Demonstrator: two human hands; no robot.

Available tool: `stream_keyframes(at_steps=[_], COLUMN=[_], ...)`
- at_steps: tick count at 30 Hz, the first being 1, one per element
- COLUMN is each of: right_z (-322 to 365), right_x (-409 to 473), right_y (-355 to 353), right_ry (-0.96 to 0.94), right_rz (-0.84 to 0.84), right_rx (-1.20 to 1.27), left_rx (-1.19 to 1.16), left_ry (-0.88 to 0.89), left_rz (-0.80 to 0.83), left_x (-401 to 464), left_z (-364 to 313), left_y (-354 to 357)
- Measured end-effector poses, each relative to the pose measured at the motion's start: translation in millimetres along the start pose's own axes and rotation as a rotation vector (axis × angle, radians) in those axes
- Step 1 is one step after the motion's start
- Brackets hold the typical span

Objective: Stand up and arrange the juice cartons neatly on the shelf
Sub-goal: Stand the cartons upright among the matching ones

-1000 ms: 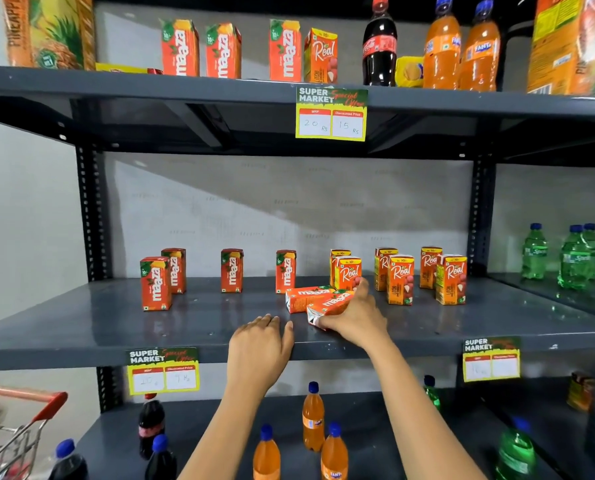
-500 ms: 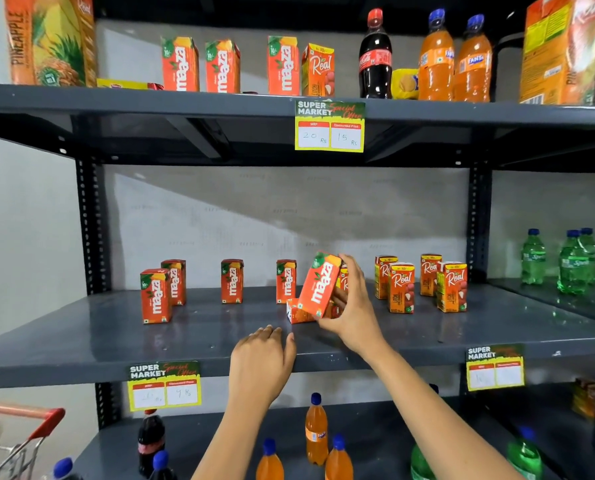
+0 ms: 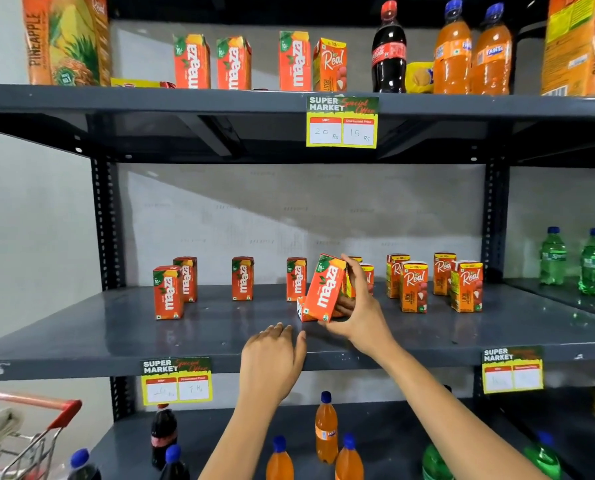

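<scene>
My right hand (image 3: 362, 317) grips an orange Maaza carton (image 3: 325, 289), tilted and nearly upright just above the middle shelf (image 3: 116, 341). Another carton (image 3: 302, 311) lies flat behind it, mostly hidden. My left hand (image 3: 272, 358) rests palm down on the shelf's front edge, fingers together, holding nothing. Several Maaza cartons (image 3: 242, 278) stand upright on the left of the shelf. Several Real cartons (image 3: 413, 285) stand upright on the right, two of them partly hidden by my right hand.
The top shelf (image 3: 220, 102) carries more cartons, a cola bottle (image 3: 389, 46) and orange soda bottles. Green bottles (image 3: 552, 256) stand at right. Soda bottles (image 3: 325, 429) fill the lower shelf. A red-handled cart (image 3: 29, 427) is at lower left. Price tags (image 3: 176, 381) hang from shelf edges.
My right hand has lifted one fallen Maaza carton off the shelf and turned it from flat to nearly upright. My left hand has stayed on the shelf edge.
</scene>
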State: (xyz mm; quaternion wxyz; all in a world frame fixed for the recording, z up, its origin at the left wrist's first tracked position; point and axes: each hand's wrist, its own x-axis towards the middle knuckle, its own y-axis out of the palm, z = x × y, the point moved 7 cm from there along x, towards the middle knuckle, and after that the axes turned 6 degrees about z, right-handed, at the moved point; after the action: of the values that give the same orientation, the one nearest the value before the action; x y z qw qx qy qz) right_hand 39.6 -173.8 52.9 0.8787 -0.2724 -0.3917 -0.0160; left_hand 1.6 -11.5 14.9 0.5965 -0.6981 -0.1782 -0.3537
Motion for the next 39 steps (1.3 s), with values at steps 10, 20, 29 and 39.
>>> stream_keyframes(at_steps=[10, 20, 29, 39], right_z=[41.7, 35.4, 14.4, 2.8], right_x=[67.9, 101.6, 106.6, 78.3], right_y=[70.7, 161.1, 133.9, 90.7], right_ry=[-0.121, -0.131, -0.009, 0.165], right_rz=[0.145, 0.456, 0.502, 0.485], right_rx=[-0.186, -0.448, -0.397, -0.203], left_rx=[0.037, -0.005, -0.061, -0.071], left_ry=[-0.1, -0.056, 0.013, -0.023], left_rz=[-0.031, -0.013, -0.063, -0.087], left_x=[-14.7, -18.2, -3.8, -20.8], left_z=[55.2, 59.8, 41.3, 28.9], left_y=[-23.4, -18.4, -17.8, -6.1])
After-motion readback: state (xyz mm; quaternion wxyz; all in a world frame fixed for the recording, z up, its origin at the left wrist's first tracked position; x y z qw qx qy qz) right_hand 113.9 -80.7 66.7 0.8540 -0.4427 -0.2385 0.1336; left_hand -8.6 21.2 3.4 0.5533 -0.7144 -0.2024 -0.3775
